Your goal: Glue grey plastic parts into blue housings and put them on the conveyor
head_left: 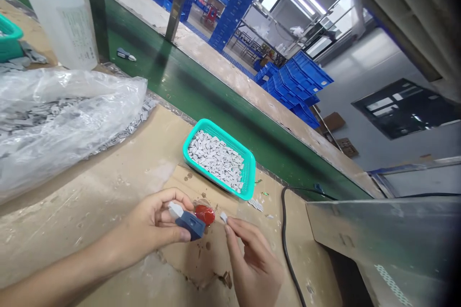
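Note:
My left hand (160, 223) is closed around a dark blue plastic part (192, 224) with a light grey tip (175, 208). Between the thumb and forefinger of my right hand (254, 259) is a small light grey plastic piece (224, 217). A glossy red object (205, 214) lies just beyond the blue part, between my hands; its full shape is partly hidden and I cannot tell whether it touches the part. Above both hands stands a turquoise basket (248, 187), filled with many similar light grey pieces (216, 158).
A clear plastic bag (72, 129) of grey parts lies at left, with a white bottle (68, 24) behind it. Past the bench runs a green conveyor (151, 67) carrying a blue-and-white part (126, 54). A black cable (284, 235) and a metal panel (360, 240) are at right.

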Tool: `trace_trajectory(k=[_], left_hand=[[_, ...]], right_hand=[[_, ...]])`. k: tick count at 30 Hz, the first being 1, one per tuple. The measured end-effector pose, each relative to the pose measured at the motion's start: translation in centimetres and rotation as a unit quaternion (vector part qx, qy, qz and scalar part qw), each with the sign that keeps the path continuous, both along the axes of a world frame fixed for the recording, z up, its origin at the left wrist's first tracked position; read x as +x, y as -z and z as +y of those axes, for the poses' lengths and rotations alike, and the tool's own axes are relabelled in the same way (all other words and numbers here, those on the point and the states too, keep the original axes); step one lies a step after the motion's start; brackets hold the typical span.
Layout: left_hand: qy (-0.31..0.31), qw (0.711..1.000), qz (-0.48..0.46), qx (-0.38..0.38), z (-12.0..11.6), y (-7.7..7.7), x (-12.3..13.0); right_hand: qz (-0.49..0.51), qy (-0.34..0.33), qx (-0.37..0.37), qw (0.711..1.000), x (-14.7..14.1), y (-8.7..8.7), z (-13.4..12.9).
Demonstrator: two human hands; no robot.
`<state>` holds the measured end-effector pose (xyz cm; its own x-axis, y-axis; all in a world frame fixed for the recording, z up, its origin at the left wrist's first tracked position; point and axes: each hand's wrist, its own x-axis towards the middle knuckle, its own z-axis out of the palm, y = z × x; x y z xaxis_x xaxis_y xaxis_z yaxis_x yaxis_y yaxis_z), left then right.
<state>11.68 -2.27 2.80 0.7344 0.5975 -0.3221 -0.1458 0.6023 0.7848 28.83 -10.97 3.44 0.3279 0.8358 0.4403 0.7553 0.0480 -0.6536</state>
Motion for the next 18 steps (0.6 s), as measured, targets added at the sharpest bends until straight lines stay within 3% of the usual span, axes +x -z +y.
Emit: trace_trajectory(k=[3,6,13,18], left_hand=[[0.01,1.0,0.008,0.013,-0.1,0.0,0.0],[0.012,0.999,0.005,0.034,-0.1,0.1,0.0],[0.021,0.999,0.002,0.042,-0.3,0.3,-0.1],[-0.022,1.0,0.007,0.01,-0.5,0.8,0.0]], right_hand=[[0.127,-0.032,0.002,0.991,-1.1,-0.7,0.0],[0.191,-0.078,-0.016,0.978,-2.5,-1.4,0.2],[0.184,-0.095,-0.059,0.976,-3.5,-1.1,0.0],[0.121,-0.113,-0.08,0.983,-3.8,-1.1,0.1]])
